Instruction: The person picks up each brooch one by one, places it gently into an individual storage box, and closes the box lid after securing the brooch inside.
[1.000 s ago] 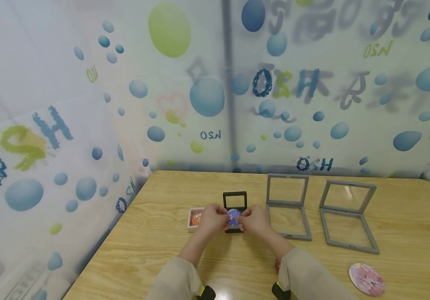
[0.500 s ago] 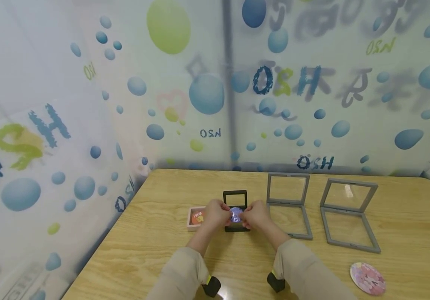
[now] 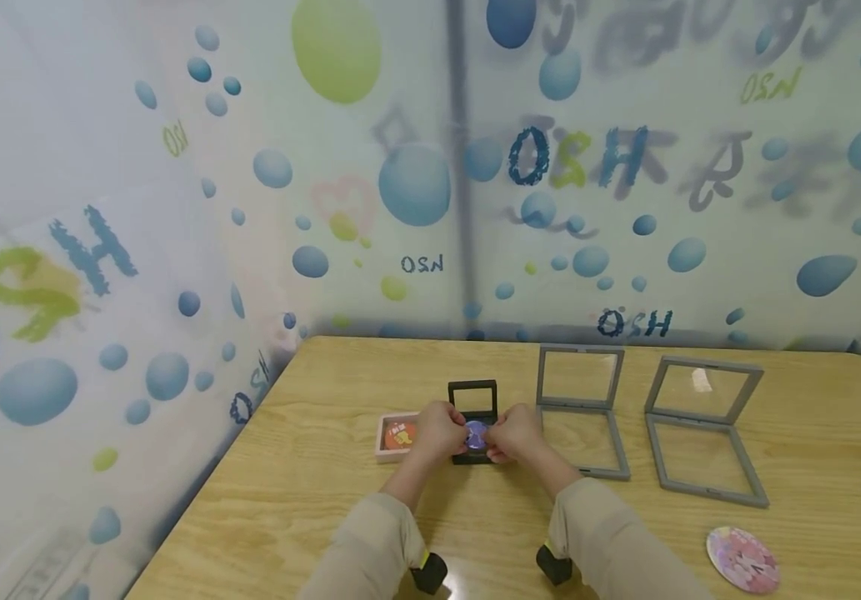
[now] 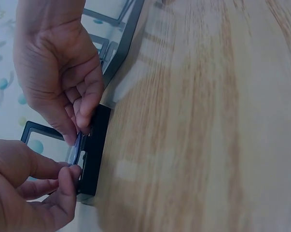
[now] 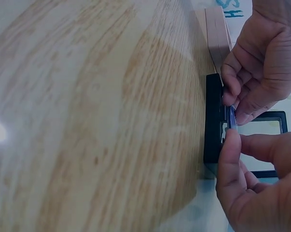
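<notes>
I confirmed both grips: the left hand point(image 3: 441, 429) and the right hand point(image 3: 516, 432) pinched the purple disc point(image 3: 477, 435) from opposite sides. The disc was at the unfolded black frame point(image 3: 473, 416), left of the table's point(image 3: 287, 517) centre; I could not confirm contact. A pink frame point(image 3: 391, 457) lay nearer the table's left edge.

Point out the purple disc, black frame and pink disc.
Purple disc point(image 3: 478, 434): head view, middle of its face.
Black frame point(image 5: 213, 121): right wrist view, front of its base.
Pink disc point(image 3: 743, 560): head view, middle of its face.
</notes>
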The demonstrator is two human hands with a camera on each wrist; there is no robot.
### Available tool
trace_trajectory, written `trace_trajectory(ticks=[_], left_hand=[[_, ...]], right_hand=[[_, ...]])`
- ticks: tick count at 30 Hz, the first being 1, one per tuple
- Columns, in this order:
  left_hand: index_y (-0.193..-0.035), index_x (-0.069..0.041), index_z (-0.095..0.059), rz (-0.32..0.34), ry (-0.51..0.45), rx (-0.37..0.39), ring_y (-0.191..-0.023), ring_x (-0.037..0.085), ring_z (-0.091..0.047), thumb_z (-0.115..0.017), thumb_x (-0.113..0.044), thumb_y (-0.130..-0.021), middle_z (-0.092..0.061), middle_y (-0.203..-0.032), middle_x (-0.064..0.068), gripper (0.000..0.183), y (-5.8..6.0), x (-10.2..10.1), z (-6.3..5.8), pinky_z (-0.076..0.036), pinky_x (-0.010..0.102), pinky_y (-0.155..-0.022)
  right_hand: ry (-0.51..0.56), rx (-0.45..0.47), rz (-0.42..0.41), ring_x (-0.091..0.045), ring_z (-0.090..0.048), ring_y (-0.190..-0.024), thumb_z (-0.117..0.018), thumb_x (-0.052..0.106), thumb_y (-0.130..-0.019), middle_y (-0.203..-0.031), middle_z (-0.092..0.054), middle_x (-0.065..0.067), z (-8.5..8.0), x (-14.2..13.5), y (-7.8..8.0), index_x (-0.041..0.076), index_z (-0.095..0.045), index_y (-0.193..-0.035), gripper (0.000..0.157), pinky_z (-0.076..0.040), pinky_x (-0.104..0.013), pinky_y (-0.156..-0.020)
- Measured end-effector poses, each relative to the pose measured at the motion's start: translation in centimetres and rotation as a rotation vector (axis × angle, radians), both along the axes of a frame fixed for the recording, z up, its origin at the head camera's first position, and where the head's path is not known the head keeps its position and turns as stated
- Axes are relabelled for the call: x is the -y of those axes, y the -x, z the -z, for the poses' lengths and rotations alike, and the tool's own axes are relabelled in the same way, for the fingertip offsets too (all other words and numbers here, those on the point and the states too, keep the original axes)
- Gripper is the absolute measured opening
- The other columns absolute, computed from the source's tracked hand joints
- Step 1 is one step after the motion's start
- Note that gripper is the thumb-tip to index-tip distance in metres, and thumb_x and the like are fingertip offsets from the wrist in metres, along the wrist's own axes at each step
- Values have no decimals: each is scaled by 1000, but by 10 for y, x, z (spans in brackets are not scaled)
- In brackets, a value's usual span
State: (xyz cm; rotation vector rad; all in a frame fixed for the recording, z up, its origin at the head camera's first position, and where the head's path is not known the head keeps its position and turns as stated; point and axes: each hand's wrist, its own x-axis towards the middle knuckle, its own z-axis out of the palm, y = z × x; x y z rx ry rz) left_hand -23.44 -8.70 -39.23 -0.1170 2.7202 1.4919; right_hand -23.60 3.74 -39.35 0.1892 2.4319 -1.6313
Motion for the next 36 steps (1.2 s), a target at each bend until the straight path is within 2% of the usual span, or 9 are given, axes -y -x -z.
trace_trajectory(ticks=[6,12,20,27,36], left_hand=[[-74,5,-58,13,32,-19,-48,12,-57,-62,8,-72,-55,-67,10,6,-2,-1,-2,-48,19,-45],[-73,5,-59,15,61,-28,-47,11,-57,-63,8,-70,-56,-64,10,6,-2,-1,1,-47,19,-44],[-70,3,-59,10,105,-53,-47,11,-56,-63,8,-69,-54,-60,8,6,-3,0,3,-46,19,-43],[-70,3,-59,8,98,-48,-47,11,-55,-64,7,-70,-54,-62,8,6,-3,0,2,-46,20,-43],[-70,3,-59,24,88,-42,-46,11,-54,-60,9,-69,-54,-61,7,6,-1,2,2,-46,19,-42]], right_hand=[[-3,17,-6,-8,-51,-37,-60,-8,-74,-53,-55,-8,0,-2,2,-2,-54,-66,12,-48,-21,-42],[-40,19,-28,-9,-51,-36,-61,-8,-71,-51,-54,-8,2,-3,2,-2,-55,-61,13,-48,-22,-42],[-68,11,-50,-9,-51,-33,-65,-6,-72,-47,-54,-7,3,-2,2,-4,-56,-65,11,-48,-23,-41],[-77,21,-51,-9,-52,-35,-64,-6,-74,-50,-55,-9,2,-1,1,-4,-56,-66,12,-48,-24,-42],[-103,-18,-67,-9,-51,-34,-62,-5,-74,-47,-53,-6,2,-1,-1,-1,-55,-58,18,-48,-23,-40]])
